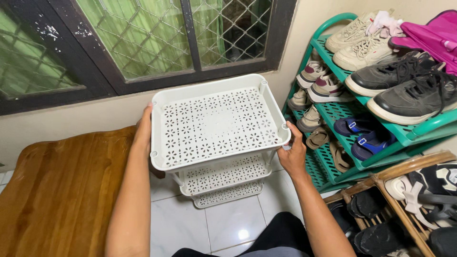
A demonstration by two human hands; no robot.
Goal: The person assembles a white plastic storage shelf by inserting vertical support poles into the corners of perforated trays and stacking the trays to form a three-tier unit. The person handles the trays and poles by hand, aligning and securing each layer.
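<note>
gripping white tiered rack [216,124] with both hands.

A white plastic three-tier rack [216,126] with perforated flower-pattern shelves stands on the white tiled floor [223,228], below a dark-framed window [143,43] with wire mesh. The left hand [144,128] grips the left edge of the top shelf; the right hand [293,154] grips its right front corner. Left of the rack is a brown wooden tabletop [62,190]. Right of the rack stands a green shoe rack [371,109] loaded with sneakers, sandals and a pink bag [435,35]. A wooden shoe rack [404,190] with dark footwear sits in front of the green one, at lower right.
</note>
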